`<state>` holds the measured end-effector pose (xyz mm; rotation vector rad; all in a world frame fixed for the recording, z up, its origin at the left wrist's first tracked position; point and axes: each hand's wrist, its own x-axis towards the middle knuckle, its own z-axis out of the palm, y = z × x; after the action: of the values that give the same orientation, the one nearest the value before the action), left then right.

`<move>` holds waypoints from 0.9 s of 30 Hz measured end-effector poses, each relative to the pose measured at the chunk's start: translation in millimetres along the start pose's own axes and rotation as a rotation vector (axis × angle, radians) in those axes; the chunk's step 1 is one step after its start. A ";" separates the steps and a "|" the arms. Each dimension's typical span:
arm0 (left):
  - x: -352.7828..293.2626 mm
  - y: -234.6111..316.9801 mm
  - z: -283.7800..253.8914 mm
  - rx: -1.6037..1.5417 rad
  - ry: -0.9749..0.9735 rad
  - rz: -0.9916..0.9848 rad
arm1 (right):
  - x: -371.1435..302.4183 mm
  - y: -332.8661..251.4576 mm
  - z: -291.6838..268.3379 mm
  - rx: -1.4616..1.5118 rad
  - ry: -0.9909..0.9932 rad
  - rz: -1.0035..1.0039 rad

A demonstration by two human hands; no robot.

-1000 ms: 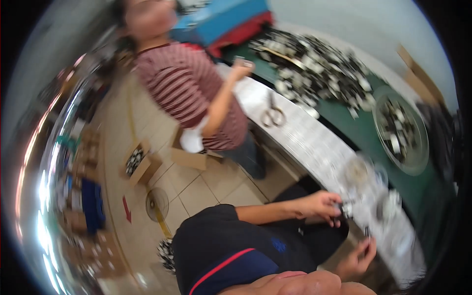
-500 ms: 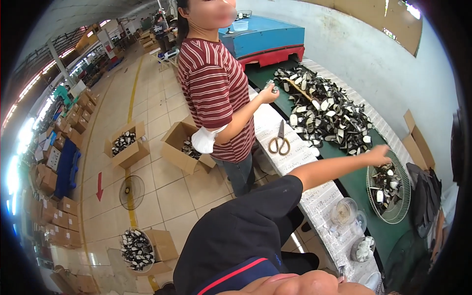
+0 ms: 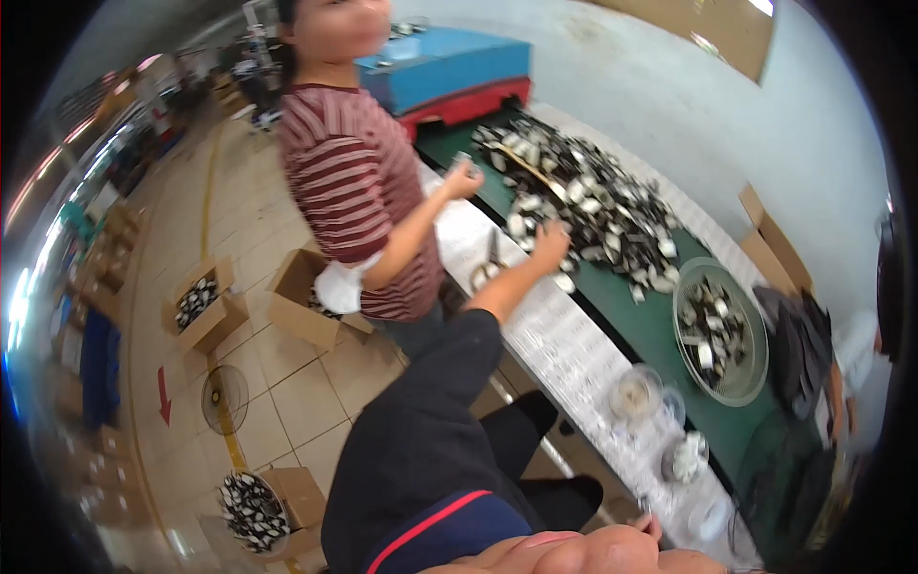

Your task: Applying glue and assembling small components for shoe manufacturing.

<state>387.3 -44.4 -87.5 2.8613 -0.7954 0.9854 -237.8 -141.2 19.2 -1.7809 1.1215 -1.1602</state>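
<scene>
Our left hand (image 3: 551, 245) is at the near edge of the black-and-white pile (image 3: 617, 212); we cannot tell if it grips. Our right hand (image 3: 650, 530), near, pinches 1 small part (image 3: 644, 504). On the green surface (image 3: 620, 304), 1 basket (image 3: 742, 385) stands right of the pile.

Left fingers (image 3: 553, 233) away from basket (image 3: 761, 335), at pile (image 3: 622, 222)
</scene>
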 end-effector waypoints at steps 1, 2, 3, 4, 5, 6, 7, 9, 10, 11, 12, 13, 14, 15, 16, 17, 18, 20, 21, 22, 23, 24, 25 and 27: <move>8.5 -7.0 -7.1 -0.054 -0.001 0.072 | 4.2 17.2 -0.6 0.066 -0.025 0.012; 16.7 -11.6 -4.2 -0.038 -0.020 0.107 | 3.1 26.1 -5.5 0.132 -0.050 0.039; 13.8 -19.7 -4.9 -0.123 0.041 0.157 | -2.0 9.3 -4.0 0.097 -0.052 0.024; 16.7 -35.5 -4.1 -0.055 -0.026 0.178 | -5.2 -16.3 5.1 0.079 -0.068 0.002; 22.0 -26.7 -6.3 -0.031 -0.095 0.189 | -9.9 -25.8 4.7 0.026 -0.042 -0.003; 23.9 -19.4 -10.3 -0.066 -0.121 0.205 | -14.2 -27.9 2.6 0.004 -0.005 0.009; 24.6 -21.6 -12.2 -0.072 -0.121 0.242 | -15.8 -28.7 3.2 0.019 -0.006 0.024; 23.1 -32.2 -11.2 -0.098 -0.134 0.286 | -15.5 -33.2 6.3 0.041 -0.020 0.041; 24.0 -32.0 -10.5 -0.129 -0.146 0.312 | -16.6 -30.7 5.7 0.038 -0.009 0.041; 21.8 -31.8 -9.9 -0.201 -0.111 0.293 | -17.5 -25.6 6.6 0.059 -0.007 0.040; 22.5 -32.3 -9.4 -0.226 -0.142 0.249 | -18.3 -22.6 7.7 0.082 -0.006 0.040; 20.7 -35.0 -9.3 -0.251 -0.152 0.232 | -18.8 -23.3 7.2 0.083 -0.004 0.043; 20.0 -38.1 -9.5 -0.272 -0.162 0.213 | -18.0 -25.2 8.9 0.077 -0.019 0.056; 18.9 -38.5 -10.0 -0.232 -0.157 0.275 | -17.8 -25.6 9.7 0.075 -0.037 0.070; 19.0 -48.2 -9.9 -0.175 -0.148 0.322 | -17.0 -23.0 8.4 0.099 -0.056 0.069; 24.0 -41.1 -15.0 -0.138 -0.327 0.360 | -18.9 -18.2 6.3 0.104 -0.030 0.058; 20.0 -43.5 -15.0 -0.173 -0.261 0.335 | -18.9 -12.4 8.0 0.126 -0.024 0.031; 17.9 -25.9 -17.7 -0.155 -0.258 0.287 | -18.3 48.7 -9.6 0.163 -0.108 0.002; 12.3 -22.3 -16.0 -0.200 -0.284 0.136 | -19.7 64.7 -14.0 0.104 -0.091 0.138; 10.0 -28.9 -13.2 -0.250 -0.378 0.046 | -14.6 100.4 -16.9 0.144 -0.098 0.112; 7.2 -39.3 -15.0 -0.365 -0.489 -0.056 | -6.9 128.5 -18.4 0.165 -0.132 0.097; 7.1 -51.9 -16.8 -0.368 -0.490 -0.109 | -0.6 156.6 -16.7 0.182 -0.163 0.082; 10.4 -64.4 -21.4 -0.390 -0.516 -0.100 | -1.1 160.9 -8.8 0.204 -0.176 0.089; 14.2 -76.5 -27.2 -0.408 -0.525 -0.138 | -5.5 147.2 -5.9 0.190 -0.153 0.113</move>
<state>417.1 20.3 -46.2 2.7643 -0.6989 0.0292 -285.3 -189.9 -111.6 -1.6102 0.9758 -1.0105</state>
